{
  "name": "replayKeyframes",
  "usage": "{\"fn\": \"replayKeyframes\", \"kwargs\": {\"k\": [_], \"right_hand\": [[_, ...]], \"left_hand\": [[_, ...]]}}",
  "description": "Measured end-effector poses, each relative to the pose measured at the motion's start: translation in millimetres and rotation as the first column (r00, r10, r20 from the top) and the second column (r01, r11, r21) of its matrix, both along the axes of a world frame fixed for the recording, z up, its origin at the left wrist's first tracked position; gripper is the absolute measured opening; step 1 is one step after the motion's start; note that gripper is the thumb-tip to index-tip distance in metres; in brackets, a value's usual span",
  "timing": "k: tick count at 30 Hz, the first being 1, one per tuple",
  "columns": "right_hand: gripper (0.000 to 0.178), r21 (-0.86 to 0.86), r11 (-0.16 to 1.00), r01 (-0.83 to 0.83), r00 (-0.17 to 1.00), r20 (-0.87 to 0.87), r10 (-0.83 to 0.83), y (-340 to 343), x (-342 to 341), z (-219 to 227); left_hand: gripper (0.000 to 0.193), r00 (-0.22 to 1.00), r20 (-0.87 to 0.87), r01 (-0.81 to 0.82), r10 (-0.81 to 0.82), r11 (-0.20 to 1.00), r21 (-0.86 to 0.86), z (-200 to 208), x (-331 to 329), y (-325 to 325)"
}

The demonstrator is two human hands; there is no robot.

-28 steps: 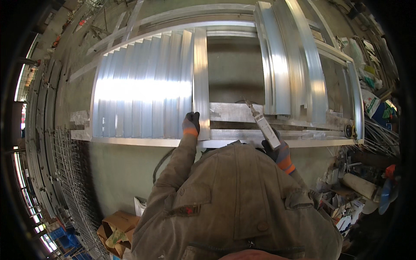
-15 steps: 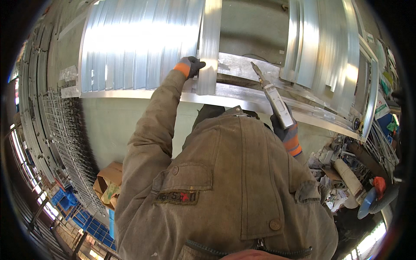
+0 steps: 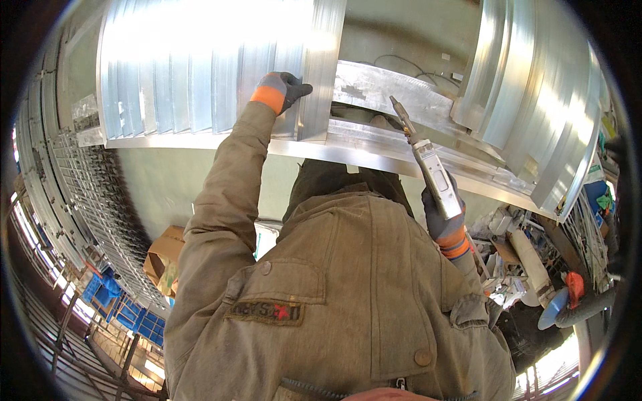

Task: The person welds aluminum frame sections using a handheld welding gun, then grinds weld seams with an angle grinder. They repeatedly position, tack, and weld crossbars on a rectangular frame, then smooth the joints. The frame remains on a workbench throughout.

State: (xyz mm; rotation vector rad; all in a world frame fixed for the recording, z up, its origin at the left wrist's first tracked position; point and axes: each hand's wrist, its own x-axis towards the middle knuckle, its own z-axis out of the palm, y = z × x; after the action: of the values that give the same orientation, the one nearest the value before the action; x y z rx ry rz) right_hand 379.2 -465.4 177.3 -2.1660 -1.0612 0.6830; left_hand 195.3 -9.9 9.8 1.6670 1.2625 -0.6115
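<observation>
My left hand [image 3: 283, 92], in a dark glove with an orange cuff, rests over a row of pale ribbed metal strips [image 3: 200, 100]. Its fingers are apart, close to the left edge of the rightmost strip [image 3: 321, 73], which lies against the row. My right hand [image 3: 443, 217], gloved alike, is wrapped round a silver hand tool [image 3: 431, 167] with a slim body and a narrow metal tip. The tool points up and slightly left, over the metal front rail [image 3: 361, 155]. The palm side of my right hand is hidden by the tool.
More ribbed metal strips [image 3: 535, 100] lie to the right, past a flat metal crosspiece [image 3: 391, 87] and a thin cable. A wire rack [image 3: 100, 200] stands at left, above a cardboard box [image 3: 165, 257]. Scrap [image 3: 515, 254] and a red bundle [image 3: 574, 287] are at lower right.
The rightmost strip of the left row has shifted left until it lies against the others, my left hand moving with it. My right hand and the tool have come slightly nearer me.
</observation>
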Motion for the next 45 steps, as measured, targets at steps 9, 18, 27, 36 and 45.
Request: {"fn": "replayKeyframes", "kwargs": {"k": [9,18,27,36,45], "right_hand": [[0.055,-0.014,0.993,-0.121,0.971,-0.211,0.115,36.8,37.1,7.2],[0.053,-0.138,0.923,-0.359,0.878,-0.386,0.284,116.9,96.1,65.3],[0.044,-0.142,0.851,-0.505,0.8,-0.448,0.4,160.0,93.4,45.0],[0.037,0.175,0.696,-0.697,0.639,-0.29,0.713,185.5,101.5,11.4],[0.031,0.076,0.73,-0.679,0.593,-0.529,0.607,206.5,87.9,-47.6]], "left_hand": [[0.06,0.999,-0.032,0.037,-0.039,0.998,-0.059,9.1,2.2,6.3],[0.054,1.0,-0.021,0.002,-0.003,0.999,-0.047,4.3,-0.9,2.3],[0.053,0.999,0.003,0.05,-0.05,0.999,0.0,11.7,2.4,-0.4],[0.054,0.973,-0.138,0.193,-0.187,0.981,0.032,-10.1,2.1,7.0],[0.051,0.957,-0.107,0.282,-0.27,0.952,0.121,-6.7,0.4,2.5]]}}
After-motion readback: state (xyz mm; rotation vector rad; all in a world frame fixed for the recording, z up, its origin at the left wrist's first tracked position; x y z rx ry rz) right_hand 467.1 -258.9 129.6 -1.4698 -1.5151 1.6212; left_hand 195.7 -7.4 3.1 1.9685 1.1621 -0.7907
